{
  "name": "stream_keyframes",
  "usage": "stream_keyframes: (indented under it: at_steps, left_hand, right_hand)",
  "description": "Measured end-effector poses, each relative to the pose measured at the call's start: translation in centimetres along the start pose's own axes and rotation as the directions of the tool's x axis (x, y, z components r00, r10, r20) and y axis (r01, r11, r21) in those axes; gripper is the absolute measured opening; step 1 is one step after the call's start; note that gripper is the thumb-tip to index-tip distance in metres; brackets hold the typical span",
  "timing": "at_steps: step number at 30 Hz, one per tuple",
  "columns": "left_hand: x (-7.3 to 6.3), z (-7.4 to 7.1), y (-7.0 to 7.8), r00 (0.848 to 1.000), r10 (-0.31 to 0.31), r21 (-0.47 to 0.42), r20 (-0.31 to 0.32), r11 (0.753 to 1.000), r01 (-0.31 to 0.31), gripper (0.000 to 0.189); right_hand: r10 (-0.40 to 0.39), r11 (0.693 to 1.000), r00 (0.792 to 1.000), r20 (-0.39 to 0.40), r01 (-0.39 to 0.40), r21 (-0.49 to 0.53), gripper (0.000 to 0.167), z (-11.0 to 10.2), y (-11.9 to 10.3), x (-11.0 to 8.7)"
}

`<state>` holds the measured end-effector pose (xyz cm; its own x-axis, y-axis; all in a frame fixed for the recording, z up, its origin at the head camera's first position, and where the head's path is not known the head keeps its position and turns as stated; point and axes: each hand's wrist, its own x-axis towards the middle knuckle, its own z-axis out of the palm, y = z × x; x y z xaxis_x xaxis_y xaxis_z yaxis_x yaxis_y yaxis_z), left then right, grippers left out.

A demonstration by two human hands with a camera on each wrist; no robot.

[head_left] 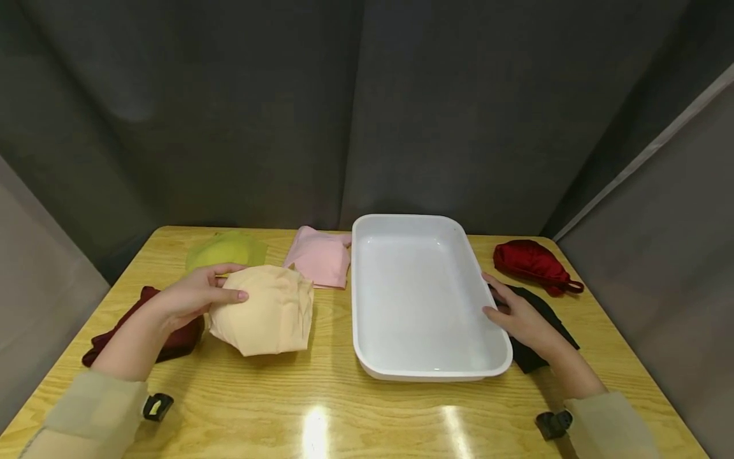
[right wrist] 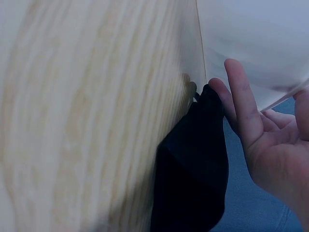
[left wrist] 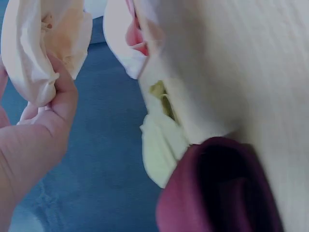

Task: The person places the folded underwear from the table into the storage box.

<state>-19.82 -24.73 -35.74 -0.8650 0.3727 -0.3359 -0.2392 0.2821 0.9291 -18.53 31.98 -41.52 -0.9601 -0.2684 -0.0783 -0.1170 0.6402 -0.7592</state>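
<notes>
My left hand [head_left: 195, 293] pinches a beige bra [head_left: 266, 312], folded cup over cup, above the left part of the table. In the left wrist view the thumb and fingers grip the edge of the beige bra [left wrist: 29, 58]. A white tray [head_left: 431, 374] with nothing inside stands right of centre. At its right side rests my right hand [head_left: 518, 319], thumb over the rim and fingers fairly straight along the outer wall. Beneath that hand lies a black bra [head_left: 545, 312], partly hidden. The right wrist view shows those fingers against the tray's wall [right wrist: 270, 48].
Folded bras lie around the tray: a pink one [head_left: 321, 255] close to its left side, a yellow-green one [head_left: 229, 248] at the back left, a burgundy one [head_left: 183, 338] under the left forearm, and a red one [head_left: 530, 260] at the back right. Dark curtains [head_left: 344, 115] stand behind the table.
</notes>
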Motion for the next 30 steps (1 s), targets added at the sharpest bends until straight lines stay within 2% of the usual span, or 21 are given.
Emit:
stream_keyframes:
  at_steps: [7,16,22,30]
  left_hand:
    - [-0.6,0.3,2.4,1.0,0.02,-0.01,-0.015,1.0,-0.02,0.073]
    - [-0.5,1.3,4.7,0.998,0.051,-0.016,-0.043,0.999,-0.051,0.073]
    - [-0.3,2.3,5.8,0.992,0.115,-0.034,-0.042,0.993,-0.117,0.069]
    - [0.1,4.4,7.5,0.981,0.189,-0.067,-0.039,0.979,-0.191,0.062]
  right_hand:
    - [0.017,1.0,1.0,0.001,-0.017,-0.003,0.071,0.0,-0.1,0.0]
    - [0.025,1.0,1.0,0.011,-0.025,0.008,0.071,-0.2,-0.2,0.0]
    - [0.037,0.999,0.999,0.006,-0.037,0.011,0.071,-0.1,-0.2,-0.2]
    - [0.041,0.999,0.999,0.009,-0.042,0.021,0.071,0.1,-0.1,-0.3]
